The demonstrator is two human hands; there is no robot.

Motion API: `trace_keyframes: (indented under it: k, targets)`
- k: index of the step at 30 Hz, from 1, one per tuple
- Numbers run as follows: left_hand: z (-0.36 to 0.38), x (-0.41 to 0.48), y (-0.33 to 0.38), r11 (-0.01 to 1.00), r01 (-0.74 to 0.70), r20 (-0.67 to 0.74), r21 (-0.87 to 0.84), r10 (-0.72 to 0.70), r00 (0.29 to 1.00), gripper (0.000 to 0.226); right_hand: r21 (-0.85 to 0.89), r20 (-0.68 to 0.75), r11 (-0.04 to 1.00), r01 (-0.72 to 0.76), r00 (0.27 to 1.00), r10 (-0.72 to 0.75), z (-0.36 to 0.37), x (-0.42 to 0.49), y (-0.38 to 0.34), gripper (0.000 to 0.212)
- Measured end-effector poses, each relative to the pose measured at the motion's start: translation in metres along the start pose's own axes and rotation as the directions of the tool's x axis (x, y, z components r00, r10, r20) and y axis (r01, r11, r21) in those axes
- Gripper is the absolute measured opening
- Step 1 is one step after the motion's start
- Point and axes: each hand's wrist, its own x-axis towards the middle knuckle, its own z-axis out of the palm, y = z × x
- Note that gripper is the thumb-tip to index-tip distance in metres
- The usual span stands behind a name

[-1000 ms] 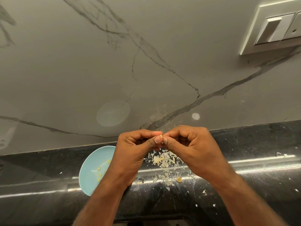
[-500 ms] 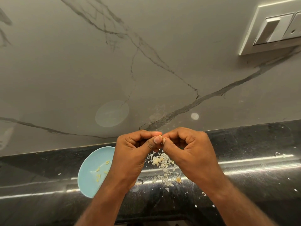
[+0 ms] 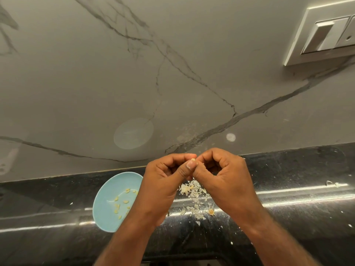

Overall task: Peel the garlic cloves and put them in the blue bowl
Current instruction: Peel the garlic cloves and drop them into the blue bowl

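Both hands are meeting in the air above the dark, glossy surface (image 3: pixel 299 175), fingers curled tightly. The left hand (image 3: pixel 163 181) and the right hand (image 3: pixel 226 179) are together pinching one small garlic clove (image 3: pixel 192 159) between thumbs and forefingers; only a pale tip of it is showing above the left thumbnail. The blue bowl (image 3: pixel 106 217) is sitting on the surface to the left, partly hidden behind the left wrist, and is holding a scatter of peeled cloves (image 3: pixel 123 202). Below the hands, a heap of papery peels (image 3: pixel 192 191) is lying on the surface, with a small yellowish bit (image 3: pixel 211 212) at its near right edge. Behind, a grey veined wall (image 3: pixel 115 83) is rising, carrying a switch plate (image 3: pixel 322 33) at the far right.
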Motion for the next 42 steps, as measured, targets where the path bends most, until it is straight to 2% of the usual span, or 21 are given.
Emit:
trace_keyframes:
  k: [3, 6, 9, 16, 31, 36, 42]
  targets:
    - [-0.002, 0.002, -0.001, 0.998, 0.04, 0.007, -0.043, -0.04, 0.999, 0.022, 0.069, 0.033, 0.997, -0.032, 0.999, 0.03, -0.002, 0.0, -0.003, 0.012]
    - [-0.001, 0.003, -0.002, 1.0, 0.016, 0.019, -0.027, -0.016, 1.0, 0.018, 0.176, 0.051, 0.98, -0.092, 0.995, 0.084, -0.005, 0.001, -0.005, 0.011]
    - [-0.001, 0.003, -0.002, 1.0, -0.013, 0.017, 0.019, 0.013, 1.0, 0.017, 0.187, 0.066, 0.978, -0.096, 0.994, 0.085, -0.004, 0.001, -0.006, 0.01]
    - [-0.004, 0.005, -0.005, 0.999, -0.044, 0.011, 0.013, 0.044, 0.999, 0.017, 0.095, 0.098, 0.995, -0.036, 0.995, 0.027, -0.007, 0.003, -0.004, 0.01]
    - [0.002, 0.009, -0.01, 0.984, -0.174, -0.031, 0.028, 0.175, 0.984, 0.026, 0.362, 0.107, 0.916, -0.172, 0.984, 0.143, -0.007, 0.009, 0.005, 0.013]
    - [0.008, 0.01, -0.01, 0.979, -0.204, -0.085, 0.028, 0.205, 0.975, 0.023, 0.357, 0.09, 0.923, -0.144, 0.989, 0.12, -0.007, 0.006, 0.006, 0.013]
    - [0.01, 0.013, -0.007, 0.974, -0.225, -0.205, -0.022, 0.215, 0.955, 0.018, 0.21, 0.022, 0.973, -0.095, 0.995, 0.093, -0.005, 0.0, 0.01, 0.014]
